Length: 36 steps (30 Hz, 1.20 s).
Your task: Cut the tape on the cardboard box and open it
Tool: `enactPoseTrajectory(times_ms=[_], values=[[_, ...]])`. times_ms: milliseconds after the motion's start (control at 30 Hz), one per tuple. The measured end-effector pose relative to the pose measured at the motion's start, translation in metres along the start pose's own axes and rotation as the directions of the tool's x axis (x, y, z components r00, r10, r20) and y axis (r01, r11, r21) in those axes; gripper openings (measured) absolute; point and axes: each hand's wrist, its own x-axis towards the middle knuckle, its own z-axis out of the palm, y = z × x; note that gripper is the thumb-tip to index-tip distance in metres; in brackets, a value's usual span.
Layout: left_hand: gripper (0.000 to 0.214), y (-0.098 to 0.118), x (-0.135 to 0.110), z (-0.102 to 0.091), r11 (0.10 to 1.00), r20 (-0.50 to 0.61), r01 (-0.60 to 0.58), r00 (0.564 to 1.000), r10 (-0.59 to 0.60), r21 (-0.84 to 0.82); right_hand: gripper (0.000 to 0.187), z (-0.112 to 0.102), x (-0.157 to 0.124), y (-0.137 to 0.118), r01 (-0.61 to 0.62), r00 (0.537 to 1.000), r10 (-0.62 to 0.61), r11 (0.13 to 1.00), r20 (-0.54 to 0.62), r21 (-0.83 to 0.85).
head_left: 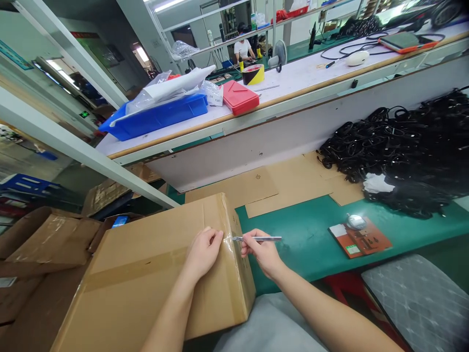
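A large cardboard box [142,283], closed with clear tape, lies in front of me on the green-topped table. My left hand [205,248] rests on its upper face near the right edge, fingers curled in and nothing visible in them. Pinched in my right hand [261,250] is a slim silver craft knife [269,238], held almost level. Its blade points left and meets the taped edge of the box. Whether the blade is in the tape or only against it, I cannot tell.
Flat cardboard sheets [289,183] cover the table's back. At the right are a heap of black cables [403,142] and a dial gauge [356,222] on an orange-brown box. A shelf above holds a blue tray [161,115] and red case [240,98]. Open cartons [51,239] stand left.
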Motion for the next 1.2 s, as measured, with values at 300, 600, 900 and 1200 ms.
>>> enactPoseTrajectory(times_ms=[300,600,900,1200], values=[[0.039,0.000,0.001,-0.005,1.000,0.043,-0.006,0.999,0.008,-0.029,0.035,0.004,-0.010,0.001,-0.102,0.994,0.106,0.992,-0.037,0.079],[0.040,0.006,0.002,-0.012,1.000,0.138,0.022,0.990,-0.025,0.017,0.037,-0.005,-0.042,0.009,-0.179,0.983,0.177,0.983,0.042,0.039],[0.046,0.016,0.002,-0.015,0.998,0.164,0.026,0.986,-0.034,0.051,0.039,-0.034,-0.080,-0.002,-0.281,0.926,0.306,0.950,0.221,-0.134],[0.048,0.037,-0.020,-0.022,0.979,0.055,0.180,0.981,-0.185,0.093,0.028,-0.039,-0.040,-0.025,-0.092,0.994,0.090,0.995,0.066,0.024]])
